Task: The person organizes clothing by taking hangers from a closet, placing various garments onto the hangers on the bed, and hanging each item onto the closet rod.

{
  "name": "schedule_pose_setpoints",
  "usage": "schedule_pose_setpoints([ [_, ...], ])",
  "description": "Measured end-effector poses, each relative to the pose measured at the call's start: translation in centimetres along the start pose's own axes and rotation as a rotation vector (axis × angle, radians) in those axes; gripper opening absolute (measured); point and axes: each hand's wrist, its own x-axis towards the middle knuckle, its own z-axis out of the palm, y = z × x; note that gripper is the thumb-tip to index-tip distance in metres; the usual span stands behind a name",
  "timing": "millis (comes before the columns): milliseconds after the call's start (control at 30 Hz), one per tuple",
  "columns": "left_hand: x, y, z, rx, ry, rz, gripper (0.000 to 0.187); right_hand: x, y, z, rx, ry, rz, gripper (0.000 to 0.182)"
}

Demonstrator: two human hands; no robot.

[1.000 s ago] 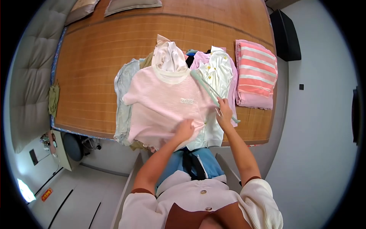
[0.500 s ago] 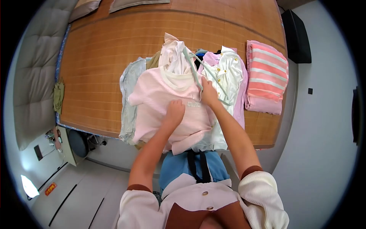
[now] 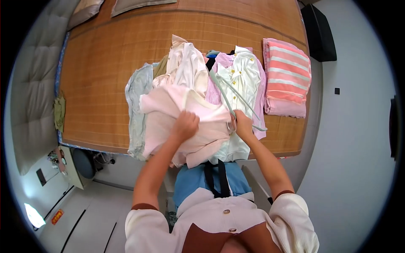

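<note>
A pale pink shirt (image 3: 168,135) with a cream neckline lies over other clothes at the front of the bed. My left hand (image 3: 187,125) is closed on its upper front, and the fabric bunches and folds over there. In my right hand (image 3: 244,125), beside the shirt's right edge, is a pale green clothes hanger (image 3: 221,88), gripped near its hook. The hanger's arms stretch over a white shirt with gold buttons (image 3: 248,78). Whether my right fingers also pinch the pink shirt is hard to see.
Behind the pink shirt lie a pale pink garment (image 3: 196,67) and a pink striped shirt (image 3: 213,90). Grey-blue clothing (image 3: 137,97) is on the left. A folded coral-and-white striped textile (image 3: 289,76) rests on the right of the bed mat (image 3: 109,55).
The pink shirt's neckline has come down toward me and folded over, uncovering more of the garment behind. My right hand and the hanger have moved lower, away from the collar.
</note>
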Motion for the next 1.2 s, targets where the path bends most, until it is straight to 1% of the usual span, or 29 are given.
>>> schedule_pose_setpoints([
  [67, -3.7, 3.0, 0.1, -0.026, 0.056, -0.021, 0.012, -2.3, 0.6, 0.3, -0.103, -0.065, 0.002, 0.014],
  [167, -8.0, 4.7, 3.0, -0.007, 0.092, -0.282, 0.018, -5.0, 2.7, 3.8, -0.064, -0.140, -0.017, 0.019],
  [233, -8.6, 4.6, 3.8, 0.060, 0.147, -0.366, 0.022, -5.5, 1.8, 3.9, -0.071, -0.188, 0.018, 0.023],
  [267, -9.0, 4.6, 4.2, 0.092, 0.174, -0.409, 0.023, -5.5, 1.4, 3.8, -0.051, -0.093, 0.033, 0.024],
  [333, -8.4, 4.1, 3.8, -0.020, 0.153, -0.543, 0.024, -4.7, -0.5, 2.0, -0.016, 0.094, 0.057, 0.027],
  [367, -7.8, 3.7, 3.4, -0.077, 0.144, -0.608, 0.024, -4.1, -0.7, 1.1, 0.018, 0.257, -0.026, 0.027],
  [467, -6.0, 2.5, 2.4, -0.035, 0.291, -0.759, 0.031, -3.1, -3.0, -3.1, 0.241, 0.339, 0.092, 0.022],
  [567, -4.6, 1.8, 2.2, 0.079, 0.184, -0.835, 0.033, -3.4, -4.3, -6.0, 0.334, 0.290, -0.024, 0.016],
  [633, -4.4, 1.2, 3.2, 0.069, 0.164, -0.833, 0.028, -3.8, -5.1, -7.0, 0.412, 0.272, -0.086, 0.016],
  [767, -4.8, -0.5, 5.1, 0.011, 0.171, -0.855, 0.022, -5.4, -5.2, -7.3, 0.324, 0.149, -0.096, 0.019],
  [867, -5.3, -0.5, 4.3, -0.245, 0.382, -0.822, 0.016, -6.3, -4.9, -6.8, 0.313, 0.135, -0.072, 0.018],
  [967, -4.6, 1.6, 0.5, -0.463, 0.503, -0.788, 0.018, -6.4, -5.4, -6.3, 0.348, 0.129, -0.115, 0.015],
  [1067, -4.3, 3.8, -2.0, -0.491, 0.522, -0.688, 0.020, -5.5, -7.0, -5.1, 0.387, 0.182, -0.158, 0.013],
  [1100, -3.9, 4.7, -2.9, -0.489, 0.564, -0.660, 0.019, -5.3, -7.8, -5.0, 0.379, 0.151, -0.187, 0.013],
  [1167, -3.2, 6.2, -4.3, -0.597, 0.584, -0.728, 0.019, -5.0, -9.7, -4.9, 0.363, 0.092, -0.242, 0.012],
  [1200, -2.8, 6.9, -4.9, -0.655, 0.594, -0.761, 0.019, -5.0, -10.4, -4.5, 0.393, 0.113, -0.263, 0.013],
])
